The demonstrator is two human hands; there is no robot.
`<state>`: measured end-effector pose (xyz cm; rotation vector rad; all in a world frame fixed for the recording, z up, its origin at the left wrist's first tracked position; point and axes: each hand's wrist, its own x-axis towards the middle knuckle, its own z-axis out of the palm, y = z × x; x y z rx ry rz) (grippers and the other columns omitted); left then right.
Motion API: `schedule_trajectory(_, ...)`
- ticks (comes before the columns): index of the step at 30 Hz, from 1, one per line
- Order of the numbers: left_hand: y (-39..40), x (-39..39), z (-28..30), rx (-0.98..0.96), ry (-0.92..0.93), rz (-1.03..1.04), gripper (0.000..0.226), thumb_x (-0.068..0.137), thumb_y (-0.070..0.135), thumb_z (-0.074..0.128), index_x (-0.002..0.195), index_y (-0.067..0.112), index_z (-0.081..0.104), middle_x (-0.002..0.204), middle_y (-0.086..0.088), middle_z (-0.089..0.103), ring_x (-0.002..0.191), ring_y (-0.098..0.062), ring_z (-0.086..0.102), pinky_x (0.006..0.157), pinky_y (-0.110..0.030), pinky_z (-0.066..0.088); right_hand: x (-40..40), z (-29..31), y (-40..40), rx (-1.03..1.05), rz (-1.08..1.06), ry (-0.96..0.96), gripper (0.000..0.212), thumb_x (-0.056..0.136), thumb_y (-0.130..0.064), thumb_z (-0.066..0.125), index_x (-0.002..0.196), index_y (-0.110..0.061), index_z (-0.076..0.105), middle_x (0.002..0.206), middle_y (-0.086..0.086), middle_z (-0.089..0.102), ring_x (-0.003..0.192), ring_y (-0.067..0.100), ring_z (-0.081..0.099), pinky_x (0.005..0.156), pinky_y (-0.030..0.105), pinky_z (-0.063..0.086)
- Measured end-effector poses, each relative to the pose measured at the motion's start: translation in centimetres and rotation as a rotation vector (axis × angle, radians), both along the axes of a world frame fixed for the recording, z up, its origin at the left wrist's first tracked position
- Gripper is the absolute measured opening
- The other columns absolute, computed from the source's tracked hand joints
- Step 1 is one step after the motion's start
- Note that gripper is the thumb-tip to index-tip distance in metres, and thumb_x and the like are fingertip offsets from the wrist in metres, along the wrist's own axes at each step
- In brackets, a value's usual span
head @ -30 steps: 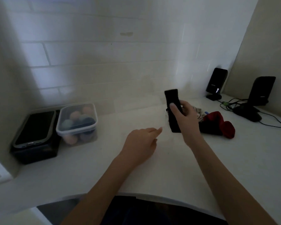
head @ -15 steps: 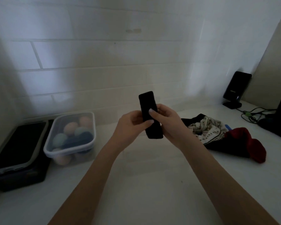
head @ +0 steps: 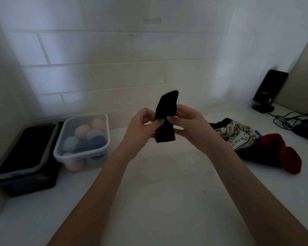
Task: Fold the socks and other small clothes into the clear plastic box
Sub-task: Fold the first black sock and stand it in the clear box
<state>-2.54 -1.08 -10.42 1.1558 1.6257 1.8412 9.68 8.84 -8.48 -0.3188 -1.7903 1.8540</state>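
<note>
Black sock (head: 165, 118): held upright in the air above the middle of the counter (head: 167, 201), touching nothing below. Left hand (head: 140, 126) pinches its left edge near the waist of the fabric; right hand (head: 190, 125) has fingers curled round the right side, both clamped on it. Top end leans right, likely mid-fold, the two grips placed to double it over.

Clear plastic box (head: 82, 141): at the counter's back left, open-topped, partly filled with rolled bundles in peach, pale green and blue. Within easy reach of the left hand, probably the sock's destination.

Black tray (head: 25, 157): just beside the box, in the back left corner.

Unfolded clothes (head: 238, 134): a heap towards the right edge, striped cloth over dark cloth, with a red piece (head: 284, 153) nearest the front. Judged to be awaiting folding.

Black speaker (head: 267, 89): back right corner, cables trailing.
</note>
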Motion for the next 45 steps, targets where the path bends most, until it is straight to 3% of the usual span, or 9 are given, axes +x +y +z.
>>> schedule_trajectory(6,-0.5,0.1,0.4,-0.004,-0.072,-0.101,0.023,0.092,0.003,0.046,0.084,0.016,0.063,0.059,0.01,0.066,0.053,-0.005,0.061,0.05,-0.021,0.05,0.0,0.2,-0.6,0.082,-0.021,0.018,0.042,0.082,0.011,0.054,0.078,-0.023,0.078,0.087,-0.007,0.071,0.094,0.016,0.065,0.096,0.049,0.048)
schedule_trajectory(13,-0.8,0.4,0.6,-0.009,-0.097,-0.142,0.025,0.092,0.002,0.046,0.092,0.016,0.067,0.064,0.007,0.071,0.057,-0.011,0.067,0.049,-0.024,0.052,0.0,0.6,-0.2,0.306,-0.045,0.039,0.048,0.076,0.019,0.053,0.072,-0.021,0.078,0.098,-0.004,0.058,0.094,0.006,0.06,0.085,0.023,0.053)
schedule_trajectory(16,-0.8,0.5,0.8,-0.005,-0.102,-0.138,0.026,0.093,0.001,0.044,0.093,0.017,0.066,0.069,0.002,0.071,0.055,-0.013,0.066,0.046,-0.024,0.051,0.1,0.7,-0.5,0.436,-0.052,-0.006,0.047,0.077,0.015,0.057,0.08,-0.026,0.079,0.103,-0.008,0.058,0.1,0.003,0.057,0.091,0.019,0.047)
schedule_trajectory(20,-0.8,0.5,0.8,-0.002,-0.088,-0.159,0.017,0.093,0.007,0.047,0.1,0.008,0.063,0.084,-0.008,0.067,0.064,-0.018,0.07,0.051,-0.028,0.054,0.4,1.4,-0.7,0.633,-0.067,-0.073,0.036,0.078,0.006,0.065,0.095,-0.025,0.068,0.1,-0.007,0.058,0.089,0.015,0.055,0.068,0.016,0.048)
schedule_trajectory(23,-1.1,0.7,0.9,-0.045,-0.016,-0.237,0.025,0.09,0.006,0.048,0.108,0.019,0.06,0.091,-0.001,0.071,0.084,-0.021,0.07,0.066,-0.025,0.055,0.2,1.6,-1.0,0.61,-0.141,-0.058,0.024,0.076,-0.007,0.074,0.085,-0.023,0.059,0.084,0.002,0.061,0.072,0.019,0.055,0.058,0.021,0.049)
schedule_trajectory(27,-1.2,1.1,1.0,-0.095,-0.042,-0.418,0.032,0.091,0.001,0.045,0.103,0.026,0.059,0.087,0.015,0.072,0.088,-0.004,0.069,0.079,-0.022,0.052,-0.5,1.0,-1.5,0.46,-0.338,-0.074,0.026,0.073,-0.021,0.078,0.083,-0.027,0.055,0.079,-0.009,0.061,0.067,-0.004,0.058,0.061,0.012,0.046)
schedule_trajectory(31,-1.2,1.3,0.9,-0.089,0.045,-0.425,0.032,0.081,0.008,0.067,0.11,0.017,0.058,0.096,0.001,0.071,0.092,-0.014,0.07,0.084,-0.026,0.054,-1.1,0.7,-1.9,0.429,-0.443,-0.127,0.03,0.073,-0.025,0.077,0.09,-0.013,0.056,0.081,0.0,0.062,0.069,0.007,0.06,0.058,0.018,0.051)
schedule_trajectory(37,-1.0,1.1,0.6,-0.05,-0.003,-0.302,0.014,0.089,0.005,0.056,0.091,0.016,0.065,0.071,0.005,0.072,0.069,-0.013,0.07,0.07,-0.024,0.056,-0.3,1.0,-0.9,0.393,-0.254,-0.161,0.014,0.08,-0.025,0.071,0.086,-0.024,0.057,0.083,-0.011,0.063,0.076,-0.001,0.058,0.062,0.005,0.045)
schedule_trajectory(45,-0.9,0.7,0.9,-0.051,-0.349,-0.54,0.028,0.094,0.024,0.044,0.112,0.011,0.061,0.11,-0.01,0.069,0.109,-0.026,0.063,0.087,-0.032,0.054,0.4,1.5,-0.4,0.327,-0.172,-0.056,0.01,0.089,-0.016,0.06,0.083,-0.024,0.064,0.07,-0.013,0.065,0.061,-0.001,0.059,0.051,0.014,0.044)
